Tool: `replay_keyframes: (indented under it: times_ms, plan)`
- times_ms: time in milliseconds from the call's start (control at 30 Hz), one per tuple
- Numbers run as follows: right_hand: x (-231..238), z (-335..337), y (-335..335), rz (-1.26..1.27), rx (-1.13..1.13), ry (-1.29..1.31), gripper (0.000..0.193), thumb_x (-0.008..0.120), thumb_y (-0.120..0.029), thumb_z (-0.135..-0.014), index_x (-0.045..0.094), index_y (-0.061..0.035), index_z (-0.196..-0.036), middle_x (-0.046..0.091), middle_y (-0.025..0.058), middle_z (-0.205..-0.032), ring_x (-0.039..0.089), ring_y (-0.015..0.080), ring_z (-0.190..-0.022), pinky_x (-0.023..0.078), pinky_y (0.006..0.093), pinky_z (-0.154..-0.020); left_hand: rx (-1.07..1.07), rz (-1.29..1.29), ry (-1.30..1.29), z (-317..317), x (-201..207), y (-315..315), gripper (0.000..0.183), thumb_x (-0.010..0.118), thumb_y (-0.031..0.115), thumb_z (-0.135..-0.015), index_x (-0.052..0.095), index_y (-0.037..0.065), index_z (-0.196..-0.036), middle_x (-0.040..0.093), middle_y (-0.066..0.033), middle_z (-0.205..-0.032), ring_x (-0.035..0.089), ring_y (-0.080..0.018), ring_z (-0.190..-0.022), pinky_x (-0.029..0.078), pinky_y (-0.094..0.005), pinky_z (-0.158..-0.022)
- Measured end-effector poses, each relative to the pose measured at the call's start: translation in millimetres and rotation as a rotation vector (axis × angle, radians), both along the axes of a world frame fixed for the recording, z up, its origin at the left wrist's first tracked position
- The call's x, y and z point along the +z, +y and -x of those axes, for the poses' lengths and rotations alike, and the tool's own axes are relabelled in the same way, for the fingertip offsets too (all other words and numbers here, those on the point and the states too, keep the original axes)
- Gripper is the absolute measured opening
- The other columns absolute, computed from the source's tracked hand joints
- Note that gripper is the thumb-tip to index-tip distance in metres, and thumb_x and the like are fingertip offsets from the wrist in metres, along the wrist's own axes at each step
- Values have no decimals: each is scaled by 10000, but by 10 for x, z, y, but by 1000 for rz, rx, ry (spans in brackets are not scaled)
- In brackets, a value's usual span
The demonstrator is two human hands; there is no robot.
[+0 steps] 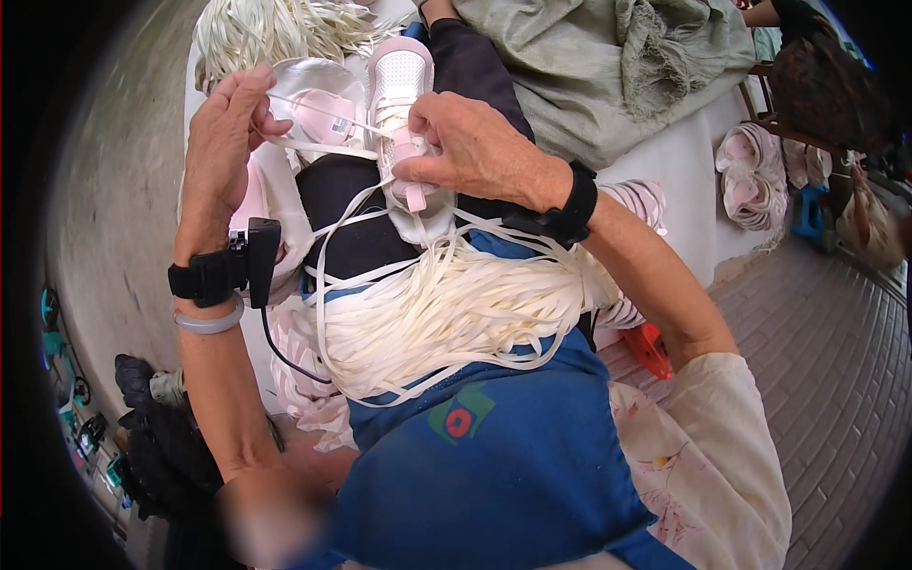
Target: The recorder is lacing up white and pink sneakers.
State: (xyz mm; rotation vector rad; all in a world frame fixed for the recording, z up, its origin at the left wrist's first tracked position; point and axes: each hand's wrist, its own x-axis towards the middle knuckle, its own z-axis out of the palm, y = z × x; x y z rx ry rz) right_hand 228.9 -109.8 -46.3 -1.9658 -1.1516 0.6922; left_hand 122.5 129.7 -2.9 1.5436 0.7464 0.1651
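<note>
A small white and pink shoe [399,81] lies on my lap, toe pointing away. My right hand [470,147] grips it over the tongue and lacing area. A white flat lace [323,116] runs taut from the shoe to my left hand [228,133], which pinches the lace's end with fingers and thumb. A second pink shoe [318,100] lies just left of the first, under the lace. A thick bundle of white laces [456,304] is draped across my blue apron [494,456].
Another heap of white laces [275,28] lies at the top left. A grey-green cloth [608,66] covers the surface beyond my knees. More pale shoes [755,176] are piled at the right, near a blue stool [809,211]. A black bag [157,442] sits on the ground at the left.
</note>
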Motion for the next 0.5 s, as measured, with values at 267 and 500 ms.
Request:
replay_keyframes:
  times_ms: [267,500]
  plan:
    - [19,-23,-95,82,50,97,546,735,-329,-703,545,19,-1078,554,156,-904,573,270,-813,478,347,-732,-292,-469,-78,-54,336,13,172,585,-4,-766,584,66,-924,467,58,-702,402,-39,-634,352,-163,-581]
    - [22,1,-96,80,37,129,538,722,-316,-714,539,20,-1093,549,157,-904,565,263,-814,473,349,-738,124,257,-151,-212,87,3,307,659,295,-905,612,-7,-936,596,-60,-777,564,-129,-641,533,-255,-683]
